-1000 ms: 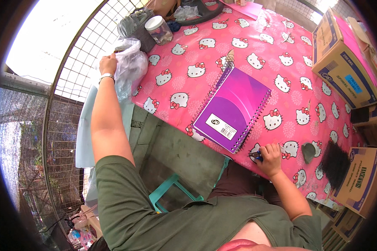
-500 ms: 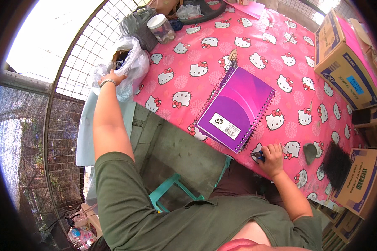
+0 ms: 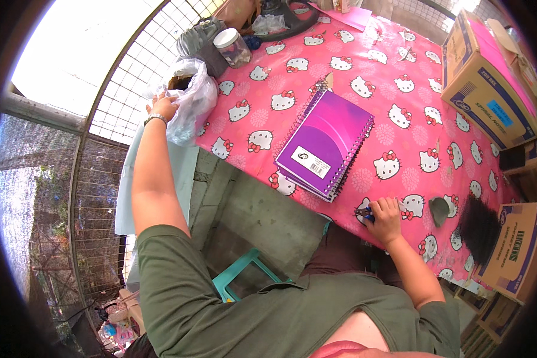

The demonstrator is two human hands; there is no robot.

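I find the left hand [image 3: 163,108] reached far out to the table's left corner, resting against the clear plastic bag [image 3: 188,104]. Its fingers lie on the bag's near-left side at the mouth; they look curled onto the film, but I cannot tell whether they pinch it or only press it. The bag sits on the corner of the pink tablecloth [image 3: 394,83], bulging toward the table's middle, so from the fingers its bulk lies to the right and slightly ahead. Its long axis runs from the open mouth at the far end down toward the table's near edge.

The right hand [image 3: 385,219] rests on the near edge of the table, well apart from the bag. Its fingers are closed around a small dark-and-blue object [image 3: 364,215]; what it is I cannot make out. The left hand is therefore the only one in contact with the bag; the right is nearer the purple notebooks [image 3: 327,143].

These spiral-bound notebooks lie stacked between the two hands, tilted, their long axis running from near-left to far-right. A lidded jar [image 3: 233,48] stands just beyond the bag, next to a grey bag [image 3: 198,42]. Cardboard boxes [image 3: 489,83] line the table's right side. A teal stool [image 3: 244,274] shows below the table edge.
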